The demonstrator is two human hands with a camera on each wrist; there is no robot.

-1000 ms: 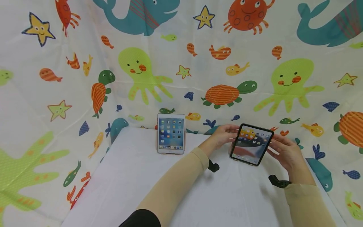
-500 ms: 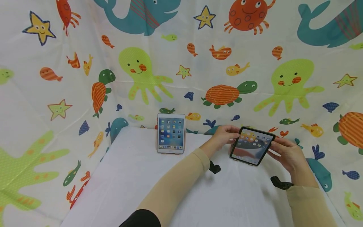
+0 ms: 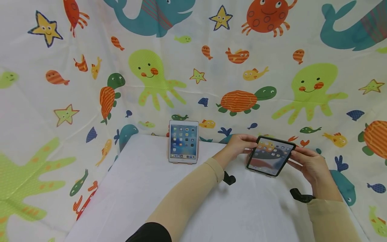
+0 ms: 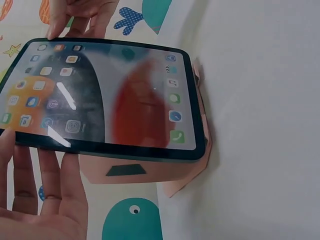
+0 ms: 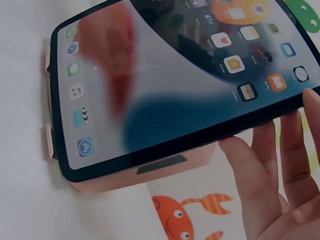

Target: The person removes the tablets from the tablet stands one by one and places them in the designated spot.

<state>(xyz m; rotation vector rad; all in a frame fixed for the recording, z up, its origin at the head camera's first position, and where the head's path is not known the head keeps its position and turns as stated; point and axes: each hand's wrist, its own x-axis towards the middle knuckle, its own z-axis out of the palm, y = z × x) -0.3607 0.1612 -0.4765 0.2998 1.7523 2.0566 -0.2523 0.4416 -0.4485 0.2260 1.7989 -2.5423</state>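
Observation:
A black-bordered tablet (image 3: 270, 156) with its screen lit leans back on a pink stand (image 4: 145, 170) at the right of the table. My left hand (image 3: 237, 147) holds its upper left edge, thumb at the bezel and fingers behind in the left wrist view. On the opposite edge, my right hand (image 3: 309, 164) grips near the upper corner, with fingers reaching behind the tablet. The tablet's lower edge sits in the small lips of the stand. Most of the stand's back is hidden behind the tablet. Farther left, a white tablet (image 3: 183, 142) stands upright, its screen also lit.
A white cloth covers the table (image 3: 145, 188). Behind it hangs a curtain (image 3: 169, 77) printed with sea animals, close to the backs of both tablets. Black wrist cameras (image 3: 302, 196) sit at both wrists.
The top of the black-bordered tablet has tipped back and lower, with both hands still holding its edges. The head view has shifted slightly. The white tablet stays in place.

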